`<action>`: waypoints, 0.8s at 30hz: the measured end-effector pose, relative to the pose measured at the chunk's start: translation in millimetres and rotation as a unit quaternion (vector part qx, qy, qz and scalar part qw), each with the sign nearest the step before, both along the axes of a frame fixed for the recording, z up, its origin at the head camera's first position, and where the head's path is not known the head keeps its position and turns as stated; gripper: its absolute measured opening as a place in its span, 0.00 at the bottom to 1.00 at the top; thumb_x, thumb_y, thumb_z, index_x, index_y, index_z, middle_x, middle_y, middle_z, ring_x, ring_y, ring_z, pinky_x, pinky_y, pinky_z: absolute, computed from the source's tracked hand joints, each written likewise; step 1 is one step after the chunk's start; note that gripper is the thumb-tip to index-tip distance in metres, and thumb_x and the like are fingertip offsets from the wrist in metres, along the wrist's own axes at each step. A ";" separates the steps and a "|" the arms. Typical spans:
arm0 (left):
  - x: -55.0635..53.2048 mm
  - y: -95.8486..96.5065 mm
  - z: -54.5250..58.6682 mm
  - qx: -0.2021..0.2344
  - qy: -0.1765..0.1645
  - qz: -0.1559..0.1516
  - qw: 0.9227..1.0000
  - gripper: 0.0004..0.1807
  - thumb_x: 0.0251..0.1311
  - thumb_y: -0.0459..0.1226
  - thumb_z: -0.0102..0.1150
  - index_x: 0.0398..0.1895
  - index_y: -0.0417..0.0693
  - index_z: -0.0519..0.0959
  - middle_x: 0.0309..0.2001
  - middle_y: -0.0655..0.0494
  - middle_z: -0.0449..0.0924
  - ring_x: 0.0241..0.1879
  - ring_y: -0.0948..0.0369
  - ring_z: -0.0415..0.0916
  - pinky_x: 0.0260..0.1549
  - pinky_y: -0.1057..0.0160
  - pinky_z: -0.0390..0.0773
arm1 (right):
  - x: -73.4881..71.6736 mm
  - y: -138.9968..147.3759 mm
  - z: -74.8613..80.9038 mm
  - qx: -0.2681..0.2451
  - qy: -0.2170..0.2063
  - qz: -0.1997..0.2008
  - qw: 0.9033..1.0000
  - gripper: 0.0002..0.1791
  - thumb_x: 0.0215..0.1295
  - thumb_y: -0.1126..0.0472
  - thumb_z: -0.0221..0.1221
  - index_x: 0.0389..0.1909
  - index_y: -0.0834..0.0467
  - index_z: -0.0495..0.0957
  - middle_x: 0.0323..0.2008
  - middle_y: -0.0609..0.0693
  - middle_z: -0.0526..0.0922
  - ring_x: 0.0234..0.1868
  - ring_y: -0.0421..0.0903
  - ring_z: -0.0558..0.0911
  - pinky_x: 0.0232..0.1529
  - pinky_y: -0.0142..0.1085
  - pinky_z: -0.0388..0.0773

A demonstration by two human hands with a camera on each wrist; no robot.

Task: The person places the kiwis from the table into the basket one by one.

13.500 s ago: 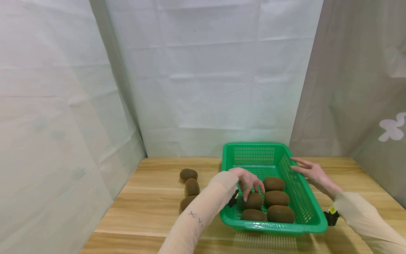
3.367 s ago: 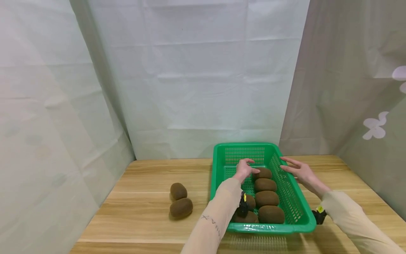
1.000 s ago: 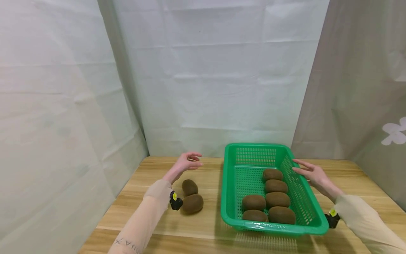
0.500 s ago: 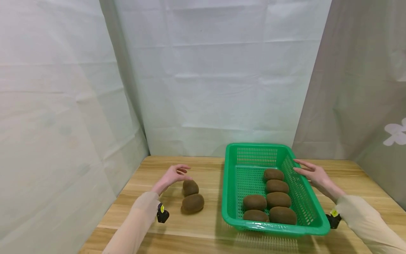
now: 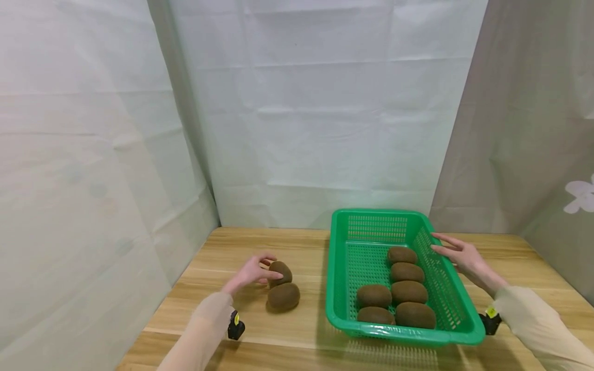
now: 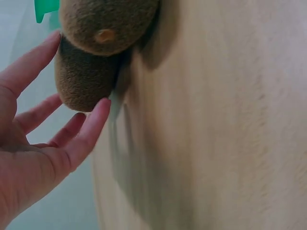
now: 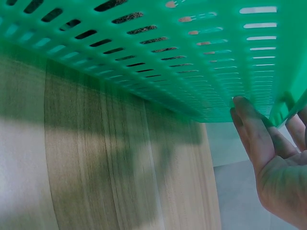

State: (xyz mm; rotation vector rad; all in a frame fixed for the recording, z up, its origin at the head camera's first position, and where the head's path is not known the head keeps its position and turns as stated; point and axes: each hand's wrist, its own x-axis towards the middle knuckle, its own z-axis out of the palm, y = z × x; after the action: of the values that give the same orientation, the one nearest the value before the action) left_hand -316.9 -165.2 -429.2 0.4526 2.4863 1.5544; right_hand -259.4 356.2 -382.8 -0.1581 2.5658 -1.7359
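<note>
At the left of the table, my left hand (image 5: 254, 270) has its thumb and fingers around the far kiwi (image 5: 281, 272), which lies on the wood. In the left wrist view, fingertips meet both sides of that kiwi (image 6: 84, 79). A second kiwi (image 5: 284, 297) lies against it on the near side. My right hand (image 5: 468, 260) rests extended fingers on the right rim of the green plastic basket (image 5: 330, 278). The right wrist view has those fingers (image 7: 249, 124) along the basket's slotted outer wall. Several kiwis (image 5: 408, 292) lie inside, one row along the right, others at the near left.
The wooden table (image 5: 232, 330) carries the basket right of centre, close to its back edge. Pale sheets (image 5: 315, 129) hang behind and at the left, and a greyer curtain (image 5: 520, 154) hangs at the right.
Earlier, my left hand was in the basket among the kiwis. It has since moved left, then down onto the far loose kiwi. Loose kiwis have become fewer; my right hand stays at the rim.
</note>
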 end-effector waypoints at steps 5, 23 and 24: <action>-1.6 0.2 -7.0 0.020 0.005 -0.014 1.000 0.33 0.45 0.34 0.69 0.54 0.28 0.67 0.49 0.36 0.67 0.39 0.50 0.74 0.33 0.53 0.77 | 0.7 -0.3 0.4 -0.004 0.001 0.001 1.000 0.36 0.65 0.50 0.53 0.68 0.60 0.51 0.65 0.68 0.48 0.60 0.66 0.55 0.51 0.60 0.59; -5.6 8.8 -5.8 -0.073 0.088 -0.032 0.993 0.37 0.41 0.35 0.72 0.55 0.27 0.68 0.52 0.37 0.69 0.50 0.42 0.67 0.44 0.53 0.71 | 1.5 -2.1 0.4 -0.006 0.000 -0.005 1.000 0.37 0.65 0.50 0.53 0.68 0.62 0.51 0.64 0.69 0.49 0.60 0.66 0.57 0.47 0.50 0.70; -6.3 9.4 -5.3 -0.080 0.091 -0.032 0.992 0.37 0.40 0.35 0.72 0.54 0.27 0.68 0.52 0.37 0.69 0.50 0.43 0.68 0.44 0.53 0.72 | 1.2 -2.1 0.5 -0.005 0.000 -0.006 1.000 0.37 0.65 0.50 0.53 0.68 0.62 0.51 0.64 0.69 0.49 0.60 0.66 0.57 0.47 0.51 0.69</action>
State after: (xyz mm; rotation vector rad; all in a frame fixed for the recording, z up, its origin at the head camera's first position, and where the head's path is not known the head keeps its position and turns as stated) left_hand -323.2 -155.8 -434.6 0.6681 2.6760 1.3322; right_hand -258.2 354.1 -382.2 -0.1447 2.5633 -1.7541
